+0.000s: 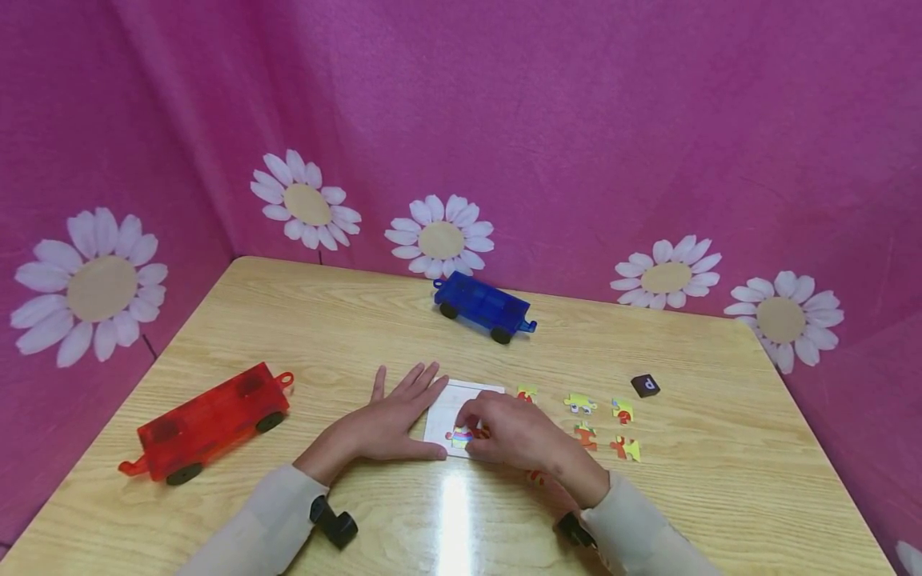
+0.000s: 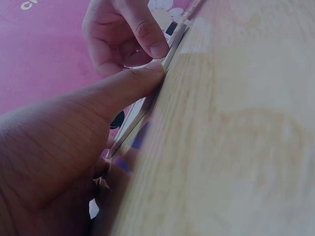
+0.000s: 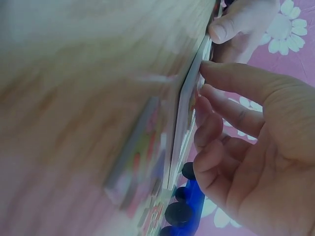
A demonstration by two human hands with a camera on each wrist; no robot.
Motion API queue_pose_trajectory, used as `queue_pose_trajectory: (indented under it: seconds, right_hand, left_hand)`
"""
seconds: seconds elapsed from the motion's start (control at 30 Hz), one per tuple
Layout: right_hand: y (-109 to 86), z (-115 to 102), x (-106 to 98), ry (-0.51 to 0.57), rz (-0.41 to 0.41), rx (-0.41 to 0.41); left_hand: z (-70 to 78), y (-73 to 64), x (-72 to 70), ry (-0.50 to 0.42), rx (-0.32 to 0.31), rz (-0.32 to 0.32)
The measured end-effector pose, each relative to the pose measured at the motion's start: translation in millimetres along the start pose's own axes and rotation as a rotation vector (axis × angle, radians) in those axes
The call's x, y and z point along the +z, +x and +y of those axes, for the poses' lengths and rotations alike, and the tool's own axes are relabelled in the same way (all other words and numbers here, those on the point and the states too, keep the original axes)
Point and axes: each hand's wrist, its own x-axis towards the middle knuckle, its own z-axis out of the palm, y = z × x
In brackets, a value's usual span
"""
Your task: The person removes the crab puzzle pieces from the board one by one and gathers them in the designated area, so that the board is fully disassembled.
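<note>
A thin white puzzle board (image 1: pixel 448 400) lies flat on the wooden table between the two hands. My left hand (image 1: pixel 385 422) rests along its left side with straight, spread fingers, the thumb at the near edge. On the near part of the board, my right hand (image 1: pixel 515 432) pinches a colourful jigsaw piece (image 1: pixel 461 438) with curled fingers that partly cover it. In the right wrist view, thumb and forefinger of the right hand (image 3: pixel 261 123) meet right at the board's surface. The left thumb (image 2: pixel 142 76) shows at the board's edge in the left wrist view.
Several loose jigsaw pieces (image 1: pixel 586 437) lie right of the board, one (image 1: pixel 535 478) just below the right wrist. Beyond them is a black lettered cube (image 1: pixel 645 386). A blue toy wagon (image 1: pixel 481 307) stands behind the board, a red wagon (image 1: pixel 212 420) at left. A pink daisy curtain (image 1: pixel 547 144) hangs behind.
</note>
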Motion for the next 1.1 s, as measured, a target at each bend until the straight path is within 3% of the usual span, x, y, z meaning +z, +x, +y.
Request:
queue_pose_trajectory:
  seconds: [1.1]
  right_hand:
    - [0.2, -0.3, 0.0, 0.030, 0.015, -0.020]
  left_hand:
    - [-0.8, 0.0, -0.3, -0.015, 0.008, 0.004]
